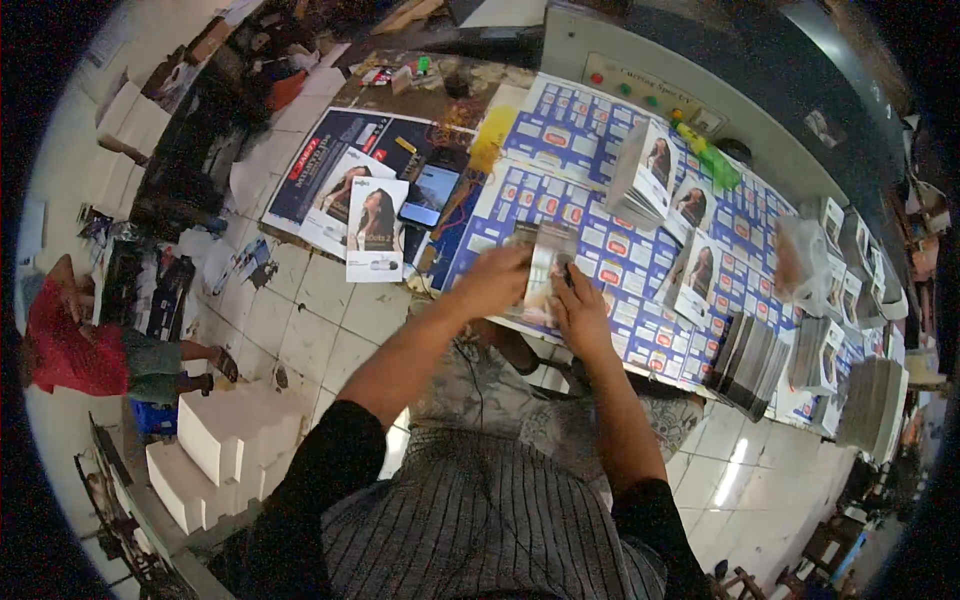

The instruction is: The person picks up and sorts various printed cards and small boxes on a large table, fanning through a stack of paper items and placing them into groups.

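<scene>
A printed leaflet (543,275) lies at the near edge of the table (490,84), over a blue-and-white sheet (610,268), between the person's hands. The left hand (490,283) has its fingers bent at the leaflet's left side; blur hides whether they pinch it. The right hand (584,312) has its fingers along the right side, and I cannot tell whether they grip. Far right, a clear plastic bag (818,262) sits among leaflet piles, a brownish patch at its left; whether that is inside is unclear. A phone (428,194) lies to the left.
</scene>
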The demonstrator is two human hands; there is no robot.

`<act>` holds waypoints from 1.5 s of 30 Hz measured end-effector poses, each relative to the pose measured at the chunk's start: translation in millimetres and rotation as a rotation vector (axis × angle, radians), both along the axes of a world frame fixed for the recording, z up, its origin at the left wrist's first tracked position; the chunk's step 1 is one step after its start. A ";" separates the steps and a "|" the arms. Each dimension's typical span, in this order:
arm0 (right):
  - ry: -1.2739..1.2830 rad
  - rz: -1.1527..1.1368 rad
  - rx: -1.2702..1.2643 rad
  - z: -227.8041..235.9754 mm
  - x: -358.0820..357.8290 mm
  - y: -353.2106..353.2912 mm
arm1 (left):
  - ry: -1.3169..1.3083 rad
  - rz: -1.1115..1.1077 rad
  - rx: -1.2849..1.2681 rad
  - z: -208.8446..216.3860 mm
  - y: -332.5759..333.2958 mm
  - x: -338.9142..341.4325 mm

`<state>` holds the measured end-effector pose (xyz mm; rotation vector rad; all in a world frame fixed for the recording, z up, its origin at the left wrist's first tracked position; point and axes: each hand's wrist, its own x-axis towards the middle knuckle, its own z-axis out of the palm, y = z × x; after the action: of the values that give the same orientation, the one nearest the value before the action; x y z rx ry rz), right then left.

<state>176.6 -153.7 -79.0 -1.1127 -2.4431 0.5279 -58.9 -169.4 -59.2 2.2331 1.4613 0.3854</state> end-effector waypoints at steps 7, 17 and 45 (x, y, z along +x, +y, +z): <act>0.026 0.082 0.120 0.1 -24.5 3.8 | 0.161 0.141 0.107 -10.9 -27.8 -39.7; -0.027 0.120 0.105 0.1 -41.6 -2.6 | -0.012 0.168 0.027 -32.9 -25.9 -48.7; 0.034 0.101 0.021 6.9 -39.4 -1.9 | 0.052 0.101 -0.017 -21.5 -25.9 -51.1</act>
<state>137.2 -155.6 -72.1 -0.9676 -2.4794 0.5465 -110.0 -195.2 -80.7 2.1768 1.6031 0.3482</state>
